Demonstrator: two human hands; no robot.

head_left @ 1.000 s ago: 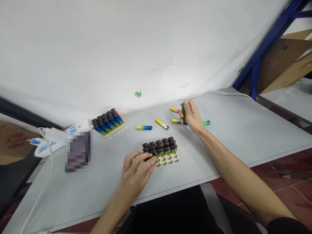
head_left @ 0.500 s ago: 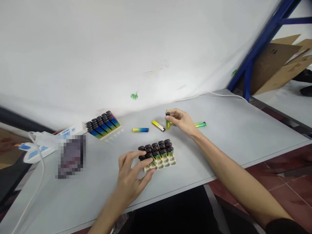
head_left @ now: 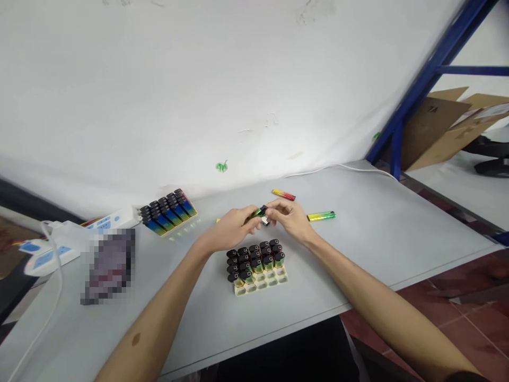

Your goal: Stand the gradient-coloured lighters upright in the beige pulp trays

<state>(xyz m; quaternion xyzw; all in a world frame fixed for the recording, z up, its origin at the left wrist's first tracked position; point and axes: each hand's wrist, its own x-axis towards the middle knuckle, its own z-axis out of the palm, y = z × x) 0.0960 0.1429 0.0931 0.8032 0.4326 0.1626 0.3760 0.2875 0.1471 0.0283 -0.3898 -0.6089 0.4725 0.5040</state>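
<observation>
Behind the near tray, my left hand (head_left: 233,228) and my right hand (head_left: 289,218) meet, both closed on a green lighter (head_left: 259,212) with a black top. Below them the cream tray (head_left: 262,286) holds several black-topped lighters upright, with bare slots along its front edge. Right of my right hand lies a yellow-green lighter (head_left: 323,216), and behind it a yellow-red lighter (head_left: 283,194). Part of a white-ended lighter shows just under my fingers. My left hand hides most of whatever lies beneath it.
A second tray of blue-yellow lighters (head_left: 169,212) stands at the back left by the wall. Left of it are a power strip (head_left: 107,223) with a white cable (head_left: 59,289) and a blurred dark item (head_left: 109,268). Cardboard boxes (head_left: 433,127) and a blue frame (head_left: 417,85) stand at the right.
My left hand has left the near tray and moved up to the lighter. My right hand has brought the lighter slightly left, tilting it from upright. The view has shifted a little.
</observation>
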